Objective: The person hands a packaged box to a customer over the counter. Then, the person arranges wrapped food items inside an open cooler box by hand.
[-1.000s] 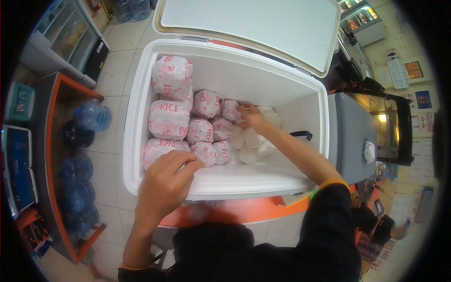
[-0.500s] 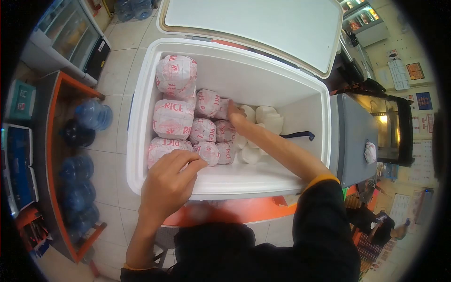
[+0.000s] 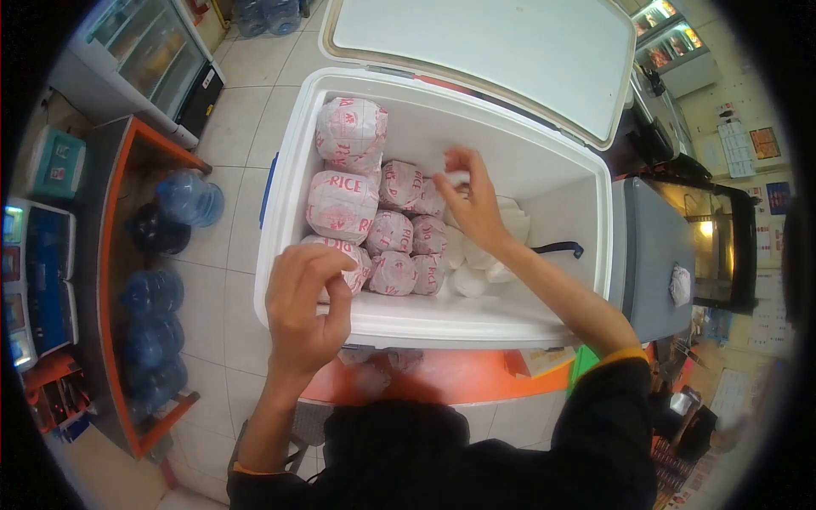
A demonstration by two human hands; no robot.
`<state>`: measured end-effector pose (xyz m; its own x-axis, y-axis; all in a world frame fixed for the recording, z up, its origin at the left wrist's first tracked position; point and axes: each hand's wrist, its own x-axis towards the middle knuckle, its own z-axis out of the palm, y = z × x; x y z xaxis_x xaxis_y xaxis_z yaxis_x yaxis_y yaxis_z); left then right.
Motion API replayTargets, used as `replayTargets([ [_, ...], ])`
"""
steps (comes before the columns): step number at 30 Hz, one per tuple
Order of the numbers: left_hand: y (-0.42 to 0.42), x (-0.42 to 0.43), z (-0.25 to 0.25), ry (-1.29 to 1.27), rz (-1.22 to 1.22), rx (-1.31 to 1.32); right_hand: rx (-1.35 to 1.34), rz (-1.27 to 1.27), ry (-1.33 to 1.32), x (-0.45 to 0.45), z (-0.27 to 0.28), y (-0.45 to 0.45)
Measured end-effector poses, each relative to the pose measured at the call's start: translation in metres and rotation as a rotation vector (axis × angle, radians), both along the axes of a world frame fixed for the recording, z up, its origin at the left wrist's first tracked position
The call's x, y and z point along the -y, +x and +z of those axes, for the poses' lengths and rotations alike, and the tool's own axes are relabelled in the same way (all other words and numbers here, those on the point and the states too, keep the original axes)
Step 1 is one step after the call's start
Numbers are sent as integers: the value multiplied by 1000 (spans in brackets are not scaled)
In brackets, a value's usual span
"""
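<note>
A white cooler box [image 3: 408,327] stands in front of me with its lid [image 3: 484,51] raised. Several round bundles in paper printed "RICE" are stacked in its left half; the large ones, such as this rice bundle [image 3: 342,204], line the left wall. Smaller rice bundles [image 3: 391,232] sit beside them. My right hand [image 3: 476,204] hovers over the middle of the box, fingers apart and holding nothing. White unprinted bundles [image 3: 469,280] lie under that wrist, partly hidden. At the near left corner, my left hand [image 3: 308,302] is loosely curved with a gap between thumb and fingers, by a large rice bundle.
Large blue water bottles [image 3: 157,327] fill an orange-edged shelf [image 3: 127,280] on the left. A glass-door fridge [image 3: 149,59] stands behind it. To the right of the cooler is a grey box [image 3: 650,255] with one wrapped bundle [image 3: 680,285] on top. A dark-handled utensil [image 3: 561,248] leans inside the cooler.
My right hand has lifted away from the small rice bundles and its fingers have spread. My left hand's thumb and fingers have parted. The whole view has shifted slightly.
</note>
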<state>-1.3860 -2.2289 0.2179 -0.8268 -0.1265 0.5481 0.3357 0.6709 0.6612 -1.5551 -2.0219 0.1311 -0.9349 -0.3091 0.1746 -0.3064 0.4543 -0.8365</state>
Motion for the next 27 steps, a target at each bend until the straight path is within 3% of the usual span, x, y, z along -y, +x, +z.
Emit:
replayTargets([
  [3,1,-3,1,20,44,-8,-414,393,199,38,69,-5],
  [5,2,-2,0,7,18,19,-468,549,475,65,86,-17],
  [9,1,-2,1,-18,-56,47,-550,478,394,104,72,-42],
  [12,1,-1,0,-18,-76,69,-548,508,545,115,66,-51],
  [15,1,-1,1,-13,-88,68,-471,465,451,105,73,-49],
  [17,0,-1,0,0,-85,57,-544,365,170,82,83,-37],
  [19,1,0,-1,12,-76,53,-628,287,176,46,90,-24],
  [23,0,1,0,7,-105,68,-276,280,363,-38,19,-19],
  [25,1,-2,1,-5,-122,57,-275,262,422,-53,-41,-24],
  [27,1,-2,1,-21,-121,91,-277,244,474,-50,-62,-23],
])
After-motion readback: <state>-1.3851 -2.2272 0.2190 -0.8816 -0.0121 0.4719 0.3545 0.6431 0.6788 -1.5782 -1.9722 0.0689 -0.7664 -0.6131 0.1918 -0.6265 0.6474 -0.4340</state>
